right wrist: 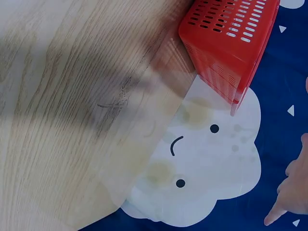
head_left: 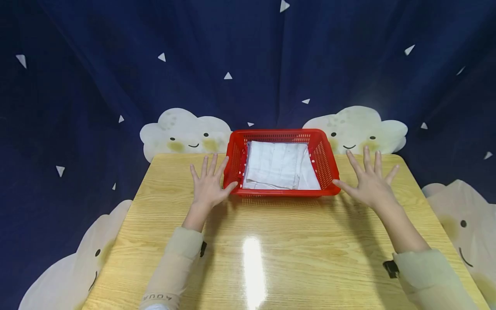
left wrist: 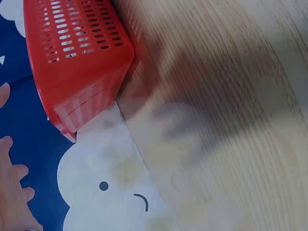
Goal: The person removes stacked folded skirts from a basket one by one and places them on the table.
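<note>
The near edge of the tabletop (head_left: 310,241) is cut off by the frame, and a strong glare (head_left: 253,271) covers the wood grain in its near part. The red basket (head_left: 279,193) stands in the middle of the far edge, and its body hides a piece of this edge. Inside it lies a folded white cloth (head_left: 275,163), which covers most of a second pale cloth (head_left: 311,177); how many layers are below, I cannot tell. Red parts with white dots show at both sides of the cloths, but it is hard to make out what they are.

The left hand (head_left: 208,189) is beside the near left corner of the basket, towards the left edge of the tabletop. Its fingers are spread wide apart, and the thumb points to the rim. The right hand (head_left: 373,187) is beside the near right corner, towards the right edge, also with fingers spread wide and thumb to the rim. In the head view both thumb tips appear to meet the basket, but I cannot tell whether they really touch it. In the wrist views only a part of each hand shows, cut by the frame and apart from the basket.

Behind the far edge hangs a dark blue curtain (head_left: 248,51) with white clouds (head_left: 356,129), partly hidden by tabletop and basket.
</note>
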